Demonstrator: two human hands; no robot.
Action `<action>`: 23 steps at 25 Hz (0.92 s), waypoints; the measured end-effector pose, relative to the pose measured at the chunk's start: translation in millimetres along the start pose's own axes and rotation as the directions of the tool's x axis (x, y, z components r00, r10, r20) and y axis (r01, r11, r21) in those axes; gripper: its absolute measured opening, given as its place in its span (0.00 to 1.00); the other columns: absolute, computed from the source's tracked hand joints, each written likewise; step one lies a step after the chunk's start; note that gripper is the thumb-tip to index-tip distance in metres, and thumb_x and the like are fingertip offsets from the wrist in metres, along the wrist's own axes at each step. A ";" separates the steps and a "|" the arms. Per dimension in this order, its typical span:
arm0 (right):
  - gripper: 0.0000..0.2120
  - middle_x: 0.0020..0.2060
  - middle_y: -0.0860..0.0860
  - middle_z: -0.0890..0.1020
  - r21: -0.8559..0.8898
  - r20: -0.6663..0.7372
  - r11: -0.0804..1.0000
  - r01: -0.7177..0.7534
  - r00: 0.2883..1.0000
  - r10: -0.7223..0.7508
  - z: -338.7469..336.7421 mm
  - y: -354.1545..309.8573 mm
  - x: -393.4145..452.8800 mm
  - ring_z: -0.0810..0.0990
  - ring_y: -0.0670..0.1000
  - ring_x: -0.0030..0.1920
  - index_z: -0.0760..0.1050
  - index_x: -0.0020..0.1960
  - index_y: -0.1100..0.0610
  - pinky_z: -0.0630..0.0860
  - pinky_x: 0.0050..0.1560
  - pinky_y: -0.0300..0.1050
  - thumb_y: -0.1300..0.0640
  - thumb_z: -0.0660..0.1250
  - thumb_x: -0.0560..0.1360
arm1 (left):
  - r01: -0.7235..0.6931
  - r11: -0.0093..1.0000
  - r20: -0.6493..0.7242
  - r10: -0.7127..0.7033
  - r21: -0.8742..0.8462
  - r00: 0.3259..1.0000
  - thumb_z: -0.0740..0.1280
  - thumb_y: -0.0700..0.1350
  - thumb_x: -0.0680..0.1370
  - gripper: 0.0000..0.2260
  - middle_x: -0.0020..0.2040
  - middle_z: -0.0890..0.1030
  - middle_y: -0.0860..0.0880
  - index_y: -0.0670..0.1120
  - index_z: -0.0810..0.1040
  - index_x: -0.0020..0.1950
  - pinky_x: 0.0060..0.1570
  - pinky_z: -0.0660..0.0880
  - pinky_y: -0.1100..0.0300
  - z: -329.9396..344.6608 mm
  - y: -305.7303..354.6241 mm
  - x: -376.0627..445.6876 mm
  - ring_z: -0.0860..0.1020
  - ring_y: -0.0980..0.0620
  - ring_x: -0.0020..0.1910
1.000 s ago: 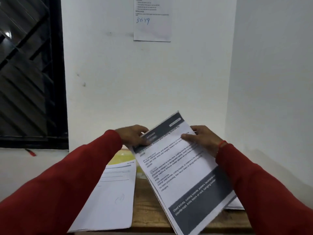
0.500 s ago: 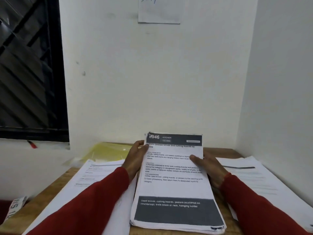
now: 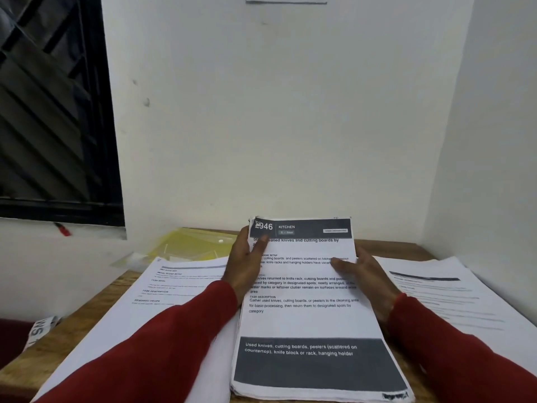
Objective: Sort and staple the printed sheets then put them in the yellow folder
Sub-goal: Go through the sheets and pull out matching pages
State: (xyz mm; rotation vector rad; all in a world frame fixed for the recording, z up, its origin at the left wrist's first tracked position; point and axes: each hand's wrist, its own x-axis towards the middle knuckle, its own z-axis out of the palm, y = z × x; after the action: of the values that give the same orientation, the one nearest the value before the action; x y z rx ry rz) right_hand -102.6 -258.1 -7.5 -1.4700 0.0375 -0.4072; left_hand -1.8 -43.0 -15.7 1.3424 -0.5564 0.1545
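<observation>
White corner walls, dark window at left, wooden table point(image 3: 389, 245) tucked beneath.

At the grip: left hand point(image 3: 245, 264) clasped on the left edge of the thick stack of printed sheets point(image 3: 308, 315), thumb laid over the top page near the dark header, fingers hidden behind the edge. Right hand point(image 3: 363, 274) against the right edge, thumb flat across the text, remaining fingers out of sight at the side or under the pile. Both curled round the stack, squaring it from either side. Stack resting flat at centre of the table, long side running away from the body.

Handling, as a judgement: many loose leaves, so heavy as a block yet limp and prone to sliding apart; top left corner already curled and frayed. Best taken at both long edges, pinched through the full thickness, and tapped square before any stapling. No stapler in view.

Outward: another spread of printed pages point(image 3: 180, 289) just left of the stack, under the left sleeve; a further pile point(image 3: 453, 289) to the right, near the wall.

Containers: yellow folder point(image 3: 191, 244) lying at the far left of the table, partly under the left pages, translucent with a snap button; contents too faint to tell.
</observation>
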 end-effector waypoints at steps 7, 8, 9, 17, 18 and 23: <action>0.09 0.50 0.54 0.86 0.105 -0.036 0.973 0.206 0.978 -0.204 -4.3 -9.5 3.4 0.85 0.52 0.49 0.79 0.57 0.55 0.81 0.48 0.46 0.61 0.65 0.78 | 0.057 0.993 0.082 -0.048 -0.107 0.995 0.64 0.41 0.82 0.10 0.57 0.85 0.46 0.48 0.78 0.62 0.59 0.78 0.45 7.9 0.5 -0.6 0.82 0.42 0.58; 0.10 0.51 0.55 0.85 0.096 -0.032 0.967 0.235 0.972 -0.233 -4.1 -7.7 3.3 0.85 0.53 0.49 0.79 0.57 0.56 0.81 0.50 0.47 0.63 0.65 0.77 | 0.067 0.989 0.072 -0.058 -0.128 0.996 0.65 0.41 0.82 0.09 0.57 0.85 0.44 0.47 0.79 0.62 0.58 0.78 0.44 8.2 1.6 -0.4 0.82 0.41 0.57; 0.10 0.50 0.56 0.85 0.079 -0.026 0.963 0.256 0.967 -0.255 -4.6 -5.8 3.8 0.84 0.53 0.49 0.79 0.57 0.57 0.81 0.51 0.47 0.65 0.65 0.77 | 0.068 0.988 0.049 -0.061 -0.140 0.997 0.66 0.43 0.82 0.08 0.55 0.85 0.44 0.47 0.79 0.60 0.57 0.79 0.43 7.8 3.0 0.5 0.83 0.41 0.55; 0.11 0.55 0.62 0.83 0.081 0.002 0.947 0.312 0.950 -0.314 -2.5 -5.0 0.5 0.81 0.58 0.55 0.81 0.55 0.60 0.76 0.61 0.52 0.68 0.66 0.75 | 0.038 0.971 -0.037 -0.049 -0.237 0.998 0.66 0.43 0.81 0.08 0.48 0.86 0.45 0.43 0.83 0.53 0.47 0.81 0.56 3.6 20.3 1.4 0.83 0.51 0.43; 0.11 0.54 0.60 0.84 0.077 -0.010 0.946 0.315 0.949 -0.315 -2.4 -7.2 -1.3 0.82 0.56 0.54 0.81 0.55 0.60 0.77 0.59 0.50 0.69 0.66 0.75 | 0.060 0.957 -0.003 -0.064 -0.284 0.998 0.65 0.43 0.82 0.08 0.52 0.86 0.44 0.43 0.83 0.55 0.48 0.81 0.57 3.1 21.9 1.2 0.83 0.50 0.45; 0.11 0.50 0.53 0.86 0.034 -0.037 0.937 0.348 0.937 -0.347 -4.3 -9.5 -3.1 0.83 0.51 0.52 0.80 0.54 0.57 0.79 0.57 0.42 0.68 0.65 0.76 | 0.182 0.916 0.148 -0.136 -0.357 0.979 0.63 0.48 0.81 0.14 0.57 0.85 0.48 0.46 0.79 0.64 0.51 0.81 0.56 -3.4 29.6 1.3 0.84 0.51 0.50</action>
State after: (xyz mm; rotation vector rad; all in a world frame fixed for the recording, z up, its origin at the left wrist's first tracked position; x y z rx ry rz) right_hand -109.0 -261.8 0.5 -1.4323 -0.2089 -0.7138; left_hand -12.0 -33.0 10.5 1.0255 -0.5437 -0.1619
